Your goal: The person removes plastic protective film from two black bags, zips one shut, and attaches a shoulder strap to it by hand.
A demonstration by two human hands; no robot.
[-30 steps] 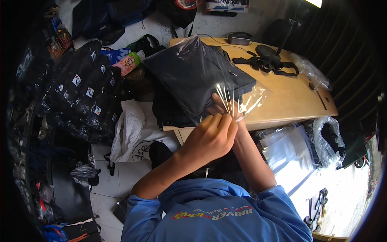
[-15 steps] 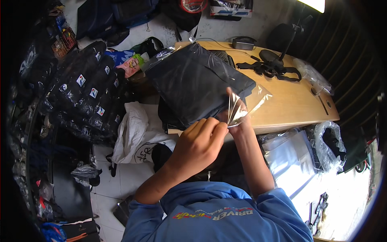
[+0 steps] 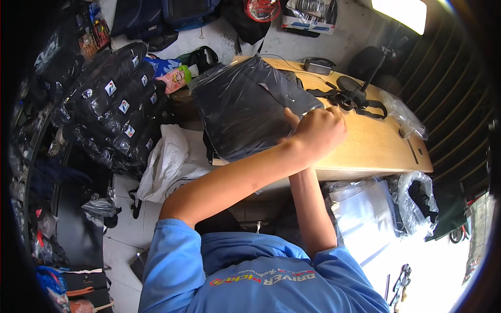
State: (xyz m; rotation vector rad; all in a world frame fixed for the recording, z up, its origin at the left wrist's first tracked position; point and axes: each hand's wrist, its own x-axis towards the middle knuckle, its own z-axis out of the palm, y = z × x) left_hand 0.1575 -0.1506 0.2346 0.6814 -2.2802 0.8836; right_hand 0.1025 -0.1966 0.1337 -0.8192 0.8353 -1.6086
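Note:
A flat black bag in a clear plastic sleeve [image 3: 240, 109] lies tilted on the near left part of the wooden table. My left arm reaches across to the right, and my left hand [image 3: 324, 133] is closed in a fist at the bag's right corner. It is at the loose end of the sleeve, whose pinched part the hand covers. Behind it, my right hand [image 3: 292, 121] rests at the bag's near right edge. Its thumb is stretched out; the other fingers are hidden by my left hand and wrist.
On the wooden table [image 3: 365, 151] lie a black strap harness [image 3: 357, 99], a dark box [image 3: 319, 65] and crumpled clear plastic [image 3: 404, 117]. Wrapped black bags [image 3: 115, 104] are piled at left, beside a white sack [image 3: 169, 161]. Clear plastic sleeves [image 3: 362, 208] lie at lower right.
My left hand has swung right and away from me across my right hand, from the near edge of the bag to its right corner. The loose plastic flap no longer stands out.

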